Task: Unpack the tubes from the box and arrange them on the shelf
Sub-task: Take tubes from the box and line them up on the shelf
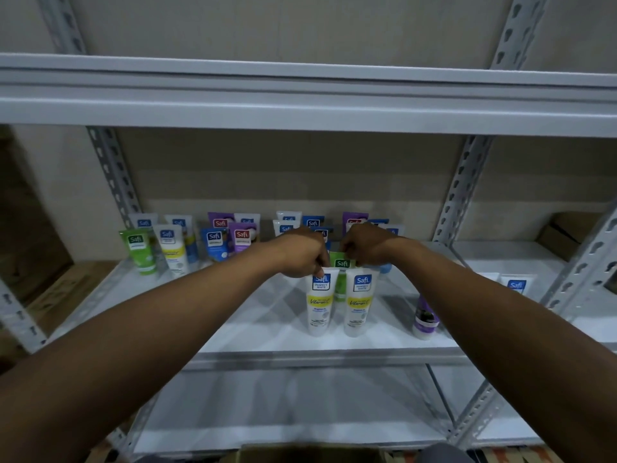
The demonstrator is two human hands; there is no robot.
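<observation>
Two white tubes with yellow bands stand cap-down side by side on the white shelf [253, 329]. My left hand [300, 250] pinches the top of the left white tube [320, 302]. The right white tube [359, 304] stands beside it, untouched. Just behind and between them stands a green tube [341, 279]. My right hand [365, 243] pinches the top of this green tube. Along the back of the shelf stand several more tubes [213, 240] in green, white, blue and purple. The box [310, 454] shows only as a brown edge at the bottom.
A purple tube [424, 317] stands alone to the right, with a white one [516, 285] further right. A cardboard box [564, 233] sits on the neighbouring shelf. Perforated metal uprights [460, 192] frame the bay; an upper shelf beam [300, 105] hangs overhead. A lower shelf [283, 409] lies beneath.
</observation>
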